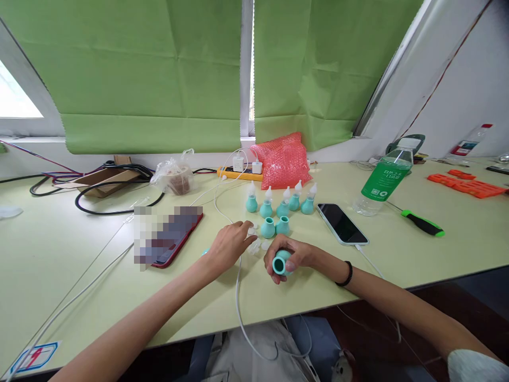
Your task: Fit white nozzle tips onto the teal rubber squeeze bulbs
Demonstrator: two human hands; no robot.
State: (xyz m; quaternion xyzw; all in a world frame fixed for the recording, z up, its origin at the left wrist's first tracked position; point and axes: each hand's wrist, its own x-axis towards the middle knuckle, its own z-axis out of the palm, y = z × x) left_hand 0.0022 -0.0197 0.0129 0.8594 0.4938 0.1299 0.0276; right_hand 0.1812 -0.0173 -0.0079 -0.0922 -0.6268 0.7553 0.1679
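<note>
My right hand (293, 255) is closed round a teal rubber bulb (280, 262) whose open mouth faces the camera, low over the pale table (79, 254). My left hand (229, 243) reaches toward small clear plastic tips (254, 245) lying on the table, its fingers curled and touching one of them. Just behind stand two teal bulbs without tips (275, 227). Further back is a row of several teal bulbs with clear tips fitted (280, 202).
A red-cased phone (175, 239) lies left, a dark phone (342, 223) right, both on white cables. A water bottle (384, 178), green-handled screwdriver (422, 224), pink bubble wrap (283, 162), power strip (238, 172), plastic bag (175, 178), black cables and orange parts (465, 184) ring the table.
</note>
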